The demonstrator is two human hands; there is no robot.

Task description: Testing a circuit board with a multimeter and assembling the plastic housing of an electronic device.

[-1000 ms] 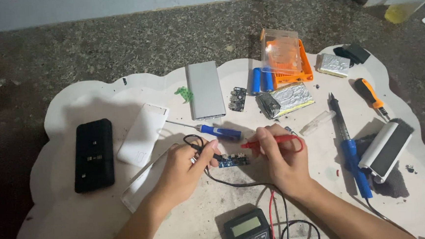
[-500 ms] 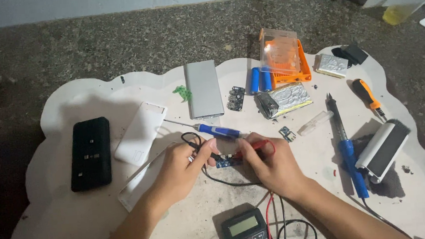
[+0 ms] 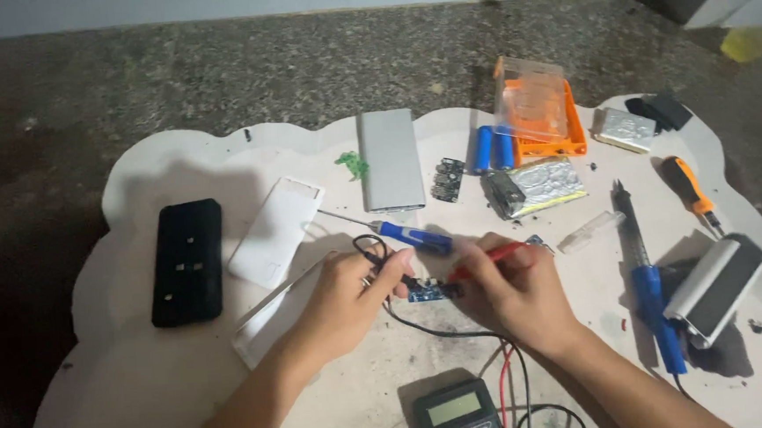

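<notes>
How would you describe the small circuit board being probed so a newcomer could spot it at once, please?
On the white mat, look just above the multimeter, between the left hand and right hand. The blue circuit board lies there, touched by the red probe.

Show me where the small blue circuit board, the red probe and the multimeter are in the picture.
small blue circuit board (image 3: 427,291), head view, on its visible middle between the hands.
red probe (image 3: 489,257), head view, on its red shaft above the right hand's fingers.
multimeter (image 3: 454,409), head view, on its display.
</notes>
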